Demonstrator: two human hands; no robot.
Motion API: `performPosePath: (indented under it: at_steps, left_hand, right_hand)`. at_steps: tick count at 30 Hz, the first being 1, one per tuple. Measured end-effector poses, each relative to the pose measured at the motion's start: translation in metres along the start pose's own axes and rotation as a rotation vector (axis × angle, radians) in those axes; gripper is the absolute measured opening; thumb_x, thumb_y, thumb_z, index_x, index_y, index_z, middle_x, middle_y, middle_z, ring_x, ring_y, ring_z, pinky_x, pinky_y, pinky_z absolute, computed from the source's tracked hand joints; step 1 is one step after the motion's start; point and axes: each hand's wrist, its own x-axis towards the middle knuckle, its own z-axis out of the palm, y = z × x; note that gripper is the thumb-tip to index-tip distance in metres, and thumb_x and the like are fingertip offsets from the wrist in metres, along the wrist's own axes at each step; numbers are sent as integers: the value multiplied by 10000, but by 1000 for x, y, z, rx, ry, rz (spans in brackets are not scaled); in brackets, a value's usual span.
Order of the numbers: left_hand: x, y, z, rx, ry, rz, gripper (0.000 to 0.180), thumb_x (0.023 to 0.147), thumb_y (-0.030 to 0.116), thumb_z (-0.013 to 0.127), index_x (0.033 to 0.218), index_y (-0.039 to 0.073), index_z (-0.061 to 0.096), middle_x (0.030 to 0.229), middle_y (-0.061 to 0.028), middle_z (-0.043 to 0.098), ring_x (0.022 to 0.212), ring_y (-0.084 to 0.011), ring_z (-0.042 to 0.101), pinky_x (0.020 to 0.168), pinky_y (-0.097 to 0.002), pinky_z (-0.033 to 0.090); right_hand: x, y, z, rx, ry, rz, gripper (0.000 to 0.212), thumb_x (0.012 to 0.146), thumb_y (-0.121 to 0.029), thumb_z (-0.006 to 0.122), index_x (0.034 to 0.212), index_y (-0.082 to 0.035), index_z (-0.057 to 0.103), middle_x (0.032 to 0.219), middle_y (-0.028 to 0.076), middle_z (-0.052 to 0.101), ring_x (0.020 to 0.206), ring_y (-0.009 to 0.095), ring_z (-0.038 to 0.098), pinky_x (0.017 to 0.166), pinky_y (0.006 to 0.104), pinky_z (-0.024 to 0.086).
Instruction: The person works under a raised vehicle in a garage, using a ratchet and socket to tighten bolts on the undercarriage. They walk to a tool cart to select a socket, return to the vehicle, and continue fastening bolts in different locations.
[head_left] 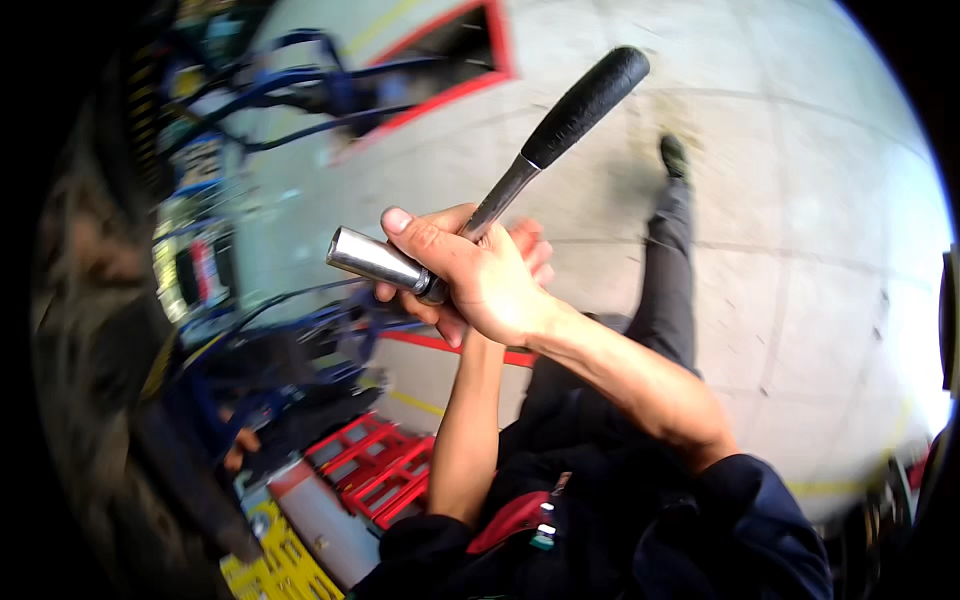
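I hold a socket wrench up in front of me. Its black rubber grip [590, 100] points up and to the right, and its shiny steel socket [370, 258] sticks out to the left. My right hand [480, 275] is wrapped around the wrench head where the socket meets the bar, thumb on top. My left hand [530, 248] sits behind and under the right one. Its fingers curl below the socket, and it is mostly hidden.
Blue tubular frames [300, 90] stand at the left over a grey concrete floor [800, 200]. A red-edged floor opening [450, 50] lies at the top. A red rack [385, 470] and a yellow object [270, 565] are below. My leg and shoe [675, 155] stretch out ahead.
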Motion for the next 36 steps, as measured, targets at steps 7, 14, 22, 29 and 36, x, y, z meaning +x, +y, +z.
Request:
performPosePath:
  at_steps: [7,14,22,29,36]
  left_hand:
    - [-3,-223,56,277,-416,-577,584,1052,500,369,1239,9,626,1252,-132,661,1193,-199,589,1034,-363,429]
    - [88,-208,165,-405,-82,-383,595,1030,521,425,1226,-7,618,1164,-117,689,1070,-229,646,983,-386,477]
    - [110,-261,198,-471,-145,-486,248,1041,253,519,1020,52,662,897,-43,677,785,-131,650,677,-342,568]
    - [104,-274,158,-531,-29,-482,349,1069,327,439,960,73,652,872,-50,668,787,-135,649,780,-306,539]
    - [81,-320,59,-589,115,-473,266,1054,294,496,906,102,608,719,19,577,679,-71,603,605,-237,504]
  right_hand:
    - [-102,-13,-187,-59,761,204,520,1014,-433,481,828,28,634,632,97,579,441,125,499,345,261,391]
    - [-200,-55,-261,-498,964,689,457,1038,-409,481,1070,6,668,611,61,593,418,142,528,369,238,403]
    - [-185,-78,-262,-1634,786,1070,409,983,-405,523,862,-19,583,704,274,650,714,471,655,664,554,485]
    - [-165,-49,-263,-1819,669,1036,321,966,-331,545,873,-26,585,693,268,644,690,469,650,636,564,481]
    - [-151,91,-262,-2035,628,1082,351,1013,-364,485,921,-42,589,685,264,642,687,463,653,618,547,484]
